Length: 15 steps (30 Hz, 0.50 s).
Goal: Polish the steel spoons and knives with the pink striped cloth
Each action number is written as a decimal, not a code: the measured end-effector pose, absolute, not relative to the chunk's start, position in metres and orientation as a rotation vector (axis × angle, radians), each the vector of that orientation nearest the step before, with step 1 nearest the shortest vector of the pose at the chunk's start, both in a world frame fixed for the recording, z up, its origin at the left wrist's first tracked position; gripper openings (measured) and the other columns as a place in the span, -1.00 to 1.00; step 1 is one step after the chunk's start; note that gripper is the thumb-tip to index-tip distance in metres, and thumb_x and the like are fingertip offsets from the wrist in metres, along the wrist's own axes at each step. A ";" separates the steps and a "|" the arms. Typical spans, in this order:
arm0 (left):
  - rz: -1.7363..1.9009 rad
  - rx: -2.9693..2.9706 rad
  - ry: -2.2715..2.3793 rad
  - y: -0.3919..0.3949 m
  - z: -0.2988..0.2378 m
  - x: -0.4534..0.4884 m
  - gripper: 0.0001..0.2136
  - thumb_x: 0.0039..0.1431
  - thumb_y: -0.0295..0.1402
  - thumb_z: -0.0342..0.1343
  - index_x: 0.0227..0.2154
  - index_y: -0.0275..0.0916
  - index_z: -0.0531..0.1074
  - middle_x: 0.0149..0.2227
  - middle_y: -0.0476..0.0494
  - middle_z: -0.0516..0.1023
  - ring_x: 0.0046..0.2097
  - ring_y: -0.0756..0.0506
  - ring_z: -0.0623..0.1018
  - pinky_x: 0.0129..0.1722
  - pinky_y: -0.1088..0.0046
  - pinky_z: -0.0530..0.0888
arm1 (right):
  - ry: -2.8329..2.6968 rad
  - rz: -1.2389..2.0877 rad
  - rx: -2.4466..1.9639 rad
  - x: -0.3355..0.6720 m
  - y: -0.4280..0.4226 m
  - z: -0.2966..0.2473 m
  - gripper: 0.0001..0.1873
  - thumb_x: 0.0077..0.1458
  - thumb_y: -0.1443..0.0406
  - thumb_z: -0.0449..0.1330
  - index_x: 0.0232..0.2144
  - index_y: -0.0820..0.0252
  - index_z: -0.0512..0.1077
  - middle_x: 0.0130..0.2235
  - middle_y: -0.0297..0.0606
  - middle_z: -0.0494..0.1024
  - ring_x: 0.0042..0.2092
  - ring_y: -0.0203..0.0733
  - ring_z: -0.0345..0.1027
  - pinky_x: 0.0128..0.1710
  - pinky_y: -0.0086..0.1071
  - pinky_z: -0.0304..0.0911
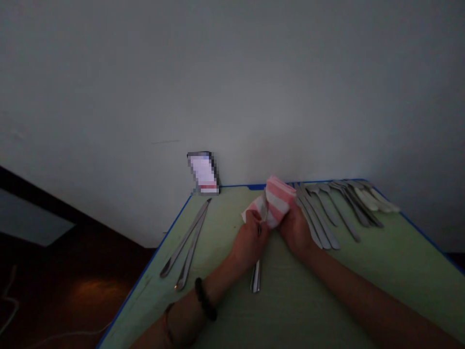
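My left hand (249, 245) is closed round a steel utensil (256, 277) whose handle end points toward me over the green table (290, 310). My right hand (296, 231) grips a pink-and-white striped cloth (278, 201), which is bunched round the far end of that utensil. The two hands are close together at the middle of the table. A dark bead bracelet sits on my left wrist.
Two long steel utensils (187, 242) lie side by side at the left of the table. Several more utensils (334, 211) are laid in a row at the far right. A small blurred card (203, 173) leans against the white wall. The table has a blue edge; dark floor lies to the left.
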State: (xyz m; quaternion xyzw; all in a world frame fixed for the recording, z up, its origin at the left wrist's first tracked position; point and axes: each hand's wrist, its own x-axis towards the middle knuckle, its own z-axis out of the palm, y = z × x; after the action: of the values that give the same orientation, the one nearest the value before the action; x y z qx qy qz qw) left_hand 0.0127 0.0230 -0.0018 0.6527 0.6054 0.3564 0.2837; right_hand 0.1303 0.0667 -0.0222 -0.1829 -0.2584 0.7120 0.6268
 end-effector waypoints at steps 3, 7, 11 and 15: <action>0.943 1.764 1.608 0.022 -0.007 0.014 -0.92 0.18 -0.35 -0.06 -0.32 -0.20 0.15 -0.63 0.12 0.34 -0.61 -0.01 0.38 -0.58 0.54 0.21 | -0.461 1.705 -0.423 0.132 0.066 -0.014 -0.64 0.09 0.10 0.03 -0.15 0.15 0.41 -0.17 -0.26 0.55 -0.06 -0.12 0.36 -0.03 -0.21 0.23; 0.914 1.771 1.570 0.022 -0.005 0.010 -0.92 0.19 -0.32 -0.07 -0.34 -0.18 0.15 -0.63 0.13 0.32 -0.62 -0.01 0.38 -0.57 0.52 0.23 | -0.397 1.730 -0.472 0.137 0.069 -0.016 -0.66 0.09 0.10 0.04 -0.20 0.18 0.44 -0.24 -0.23 0.57 -0.09 -0.10 0.37 -0.05 -0.20 0.24; 0.909 1.680 1.508 0.020 -0.006 0.008 -0.91 0.20 -0.29 -0.09 -0.35 -0.17 0.13 -0.64 0.15 0.33 -0.65 0.00 0.37 -0.61 0.54 0.24 | -0.489 1.854 -0.488 0.140 0.071 -0.021 -0.56 0.04 -0.01 0.02 -0.36 0.22 0.46 -0.35 -0.17 0.56 -0.15 -0.04 0.39 -0.11 -0.16 0.27; 0.885 1.581 1.392 0.017 -0.009 0.007 -0.88 0.20 -0.26 -0.07 -0.36 -0.15 0.11 -0.64 0.16 0.31 -0.67 0.03 0.34 -0.67 0.58 0.22 | -0.679 1.713 -0.622 0.137 0.069 -0.021 -0.83 -0.05 0.21 0.18 -0.38 0.16 0.45 -0.38 -0.29 0.55 -0.27 -0.15 0.39 -0.21 -0.27 0.29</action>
State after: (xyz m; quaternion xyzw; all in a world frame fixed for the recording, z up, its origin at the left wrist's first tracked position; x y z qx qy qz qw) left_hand 0.0066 0.0171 -0.0088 0.6295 0.5541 0.3525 0.4153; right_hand 0.1366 0.0690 -0.0215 -0.2644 -0.2883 0.7277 0.5634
